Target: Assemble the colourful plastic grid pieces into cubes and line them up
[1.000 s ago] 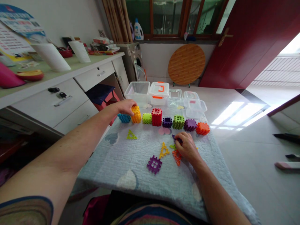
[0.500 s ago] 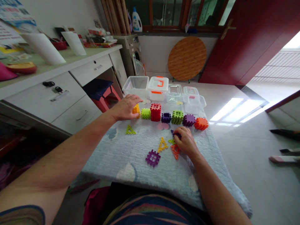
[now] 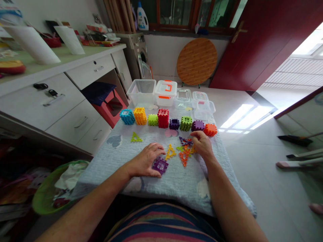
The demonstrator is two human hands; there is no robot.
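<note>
My left hand (image 3: 147, 160) is low over the cloth, thumb and fingers spread around the left side of a purple square building piece (image 3: 160, 165) with a window-like grid. Curled with its fingertips together, my right hand (image 3: 202, 144) is at the right end of a dark purple triangle piece (image 3: 185, 141); whether anything is pinched there is hidden. Below it lie an orange triangle (image 3: 184, 157) and partly covered green and yellow pieces. A yellow triangle (image 3: 170, 152) lies between my hands, and a lime green triangle (image 3: 136, 137) sits apart on the left.
Behind the loose pieces runs a row of block stacks, among them a blue one (image 3: 127, 116), a red one (image 3: 163, 118) and an orange one (image 3: 210, 130). Clear plastic boxes (image 3: 141, 94) line the table's far edge. A pink stool (image 3: 114, 104) stands left of the table.
My left hand has left the yellow stack at the back and come down to the purple square. My right hand has shifted slightly off the loose triangles. The view has turned a little.
</note>
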